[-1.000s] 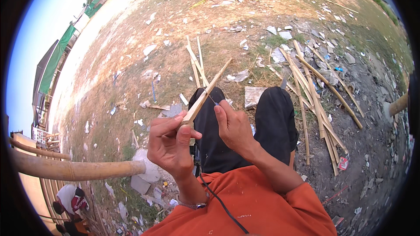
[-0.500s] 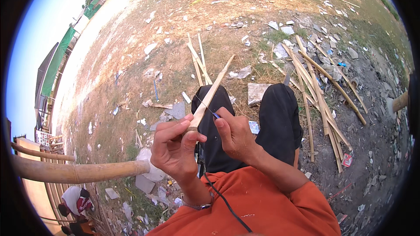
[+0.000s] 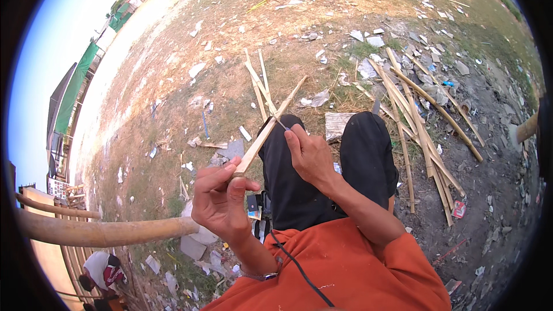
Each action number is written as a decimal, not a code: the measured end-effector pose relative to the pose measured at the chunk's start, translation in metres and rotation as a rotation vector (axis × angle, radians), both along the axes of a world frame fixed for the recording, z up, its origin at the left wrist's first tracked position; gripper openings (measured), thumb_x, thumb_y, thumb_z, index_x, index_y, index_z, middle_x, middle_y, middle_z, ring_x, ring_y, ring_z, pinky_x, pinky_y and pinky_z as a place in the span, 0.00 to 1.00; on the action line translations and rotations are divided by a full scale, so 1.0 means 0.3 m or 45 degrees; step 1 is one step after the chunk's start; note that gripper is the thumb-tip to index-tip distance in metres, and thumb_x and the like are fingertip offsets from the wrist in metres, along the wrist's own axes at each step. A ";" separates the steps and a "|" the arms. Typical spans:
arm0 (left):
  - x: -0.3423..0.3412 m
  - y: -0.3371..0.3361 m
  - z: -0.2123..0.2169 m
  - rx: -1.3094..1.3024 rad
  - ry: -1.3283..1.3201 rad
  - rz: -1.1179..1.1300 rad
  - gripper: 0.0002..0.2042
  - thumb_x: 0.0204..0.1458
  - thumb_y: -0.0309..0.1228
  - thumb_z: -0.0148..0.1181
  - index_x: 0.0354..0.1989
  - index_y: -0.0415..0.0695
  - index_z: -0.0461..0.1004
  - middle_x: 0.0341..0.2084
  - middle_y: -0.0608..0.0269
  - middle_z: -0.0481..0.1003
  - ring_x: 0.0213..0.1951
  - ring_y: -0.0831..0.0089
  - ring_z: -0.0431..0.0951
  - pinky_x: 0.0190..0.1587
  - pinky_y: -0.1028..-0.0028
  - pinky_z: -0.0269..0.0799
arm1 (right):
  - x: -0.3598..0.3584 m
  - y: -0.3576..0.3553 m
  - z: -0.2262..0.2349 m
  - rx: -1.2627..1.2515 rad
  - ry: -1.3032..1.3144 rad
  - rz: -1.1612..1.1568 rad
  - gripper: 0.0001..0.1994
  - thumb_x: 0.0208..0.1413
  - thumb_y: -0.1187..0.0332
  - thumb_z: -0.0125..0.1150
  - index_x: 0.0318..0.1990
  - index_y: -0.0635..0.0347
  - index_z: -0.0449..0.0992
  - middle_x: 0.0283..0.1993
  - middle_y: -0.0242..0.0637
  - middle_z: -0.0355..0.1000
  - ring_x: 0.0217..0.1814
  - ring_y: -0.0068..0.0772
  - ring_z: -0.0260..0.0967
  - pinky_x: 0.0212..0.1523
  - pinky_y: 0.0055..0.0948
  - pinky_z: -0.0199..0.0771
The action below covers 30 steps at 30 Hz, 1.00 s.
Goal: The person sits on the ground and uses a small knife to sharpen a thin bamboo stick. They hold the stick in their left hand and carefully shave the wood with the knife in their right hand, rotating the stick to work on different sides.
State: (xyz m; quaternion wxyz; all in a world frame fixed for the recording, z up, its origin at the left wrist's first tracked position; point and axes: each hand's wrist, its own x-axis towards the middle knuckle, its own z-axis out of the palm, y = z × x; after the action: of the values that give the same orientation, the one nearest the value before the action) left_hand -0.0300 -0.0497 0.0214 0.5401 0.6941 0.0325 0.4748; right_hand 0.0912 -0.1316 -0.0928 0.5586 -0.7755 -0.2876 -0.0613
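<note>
Near its broad lower end, a pale split bamboo strip (image 3: 261, 142) is pinched between the thumb and fingers of my left hand (image 3: 222, 196). The strip slants away up and to the right, past my left knee. In my right hand (image 3: 313, 158) is a small knife (image 3: 280, 122) with a thin blade and a bluish handle, mostly hidden by the fingers. Its blade lies across the strip, about midway along, apart from my left hand. Whether the edge bites into the bamboo is too small to tell.
Several bamboo strips (image 3: 423, 138) lie piled to the right of my knees, and a few more (image 3: 257, 83) lie ahead. A thick bamboo pole (image 3: 109, 233) juts in from the left. Rubble and litter cover the ground. Another person (image 3: 103, 270) bends over at lower left.
My left hand has drawn down and to the left with the bamboo strip. The knife in my right hand has moved up along the strip, farther from my left hand.
</note>
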 end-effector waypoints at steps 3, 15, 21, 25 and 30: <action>-0.001 -0.002 -0.011 0.007 -0.011 0.000 0.08 0.53 0.21 0.61 0.39 0.31 0.72 0.35 0.47 0.72 0.23 0.70 0.78 0.29 0.78 0.76 | -0.030 -0.004 0.018 0.087 -0.035 0.070 0.15 0.66 0.56 0.45 0.31 0.57 0.66 0.16 0.49 0.67 0.20 0.56 0.69 0.19 0.50 0.64; 0.009 0.022 -0.022 0.107 -0.016 0.046 0.08 0.55 0.24 0.59 0.40 0.33 0.72 0.36 0.47 0.74 0.20 0.72 0.75 0.21 0.81 0.71 | 0.163 0.030 -0.219 -0.367 0.114 -0.228 0.19 0.66 0.54 0.42 0.35 0.60 0.72 0.20 0.55 0.70 0.27 0.62 0.71 0.26 0.52 0.69; -0.004 0.033 -0.030 0.152 -0.026 0.054 0.08 0.55 0.25 0.59 0.39 0.33 0.73 0.35 0.49 0.74 0.20 0.73 0.75 0.21 0.81 0.71 | 0.212 -0.034 -0.264 -0.441 0.308 -0.315 0.21 0.65 0.51 0.43 0.37 0.62 0.73 0.22 0.57 0.72 0.31 0.62 0.73 0.31 0.53 0.68; -0.002 0.030 -0.028 0.154 -0.017 -0.014 0.09 0.55 0.26 0.60 0.40 0.33 0.73 0.35 0.47 0.74 0.22 0.71 0.76 0.22 0.80 0.72 | 0.072 -0.078 -0.026 0.017 0.344 0.005 0.18 0.64 0.55 0.49 0.34 0.64 0.71 0.18 0.51 0.68 0.23 0.54 0.71 0.25 0.46 0.66; -0.006 0.028 -0.011 0.148 0.020 -0.093 0.08 0.54 0.22 0.60 0.40 0.33 0.74 0.37 0.45 0.74 0.27 0.70 0.77 0.25 0.77 0.77 | -0.112 -0.157 0.244 0.250 0.196 0.446 0.16 0.65 0.58 0.49 0.31 0.62 0.66 0.15 0.46 0.62 0.18 0.52 0.66 0.20 0.42 0.61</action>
State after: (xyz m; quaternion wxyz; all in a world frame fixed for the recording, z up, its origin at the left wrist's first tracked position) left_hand -0.0319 -0.0412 0.0181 0.5156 0.7286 -0.0161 0.4505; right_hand 0.0576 -0.1787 -0.0195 0.6539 -0.6579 -0.3674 0.0684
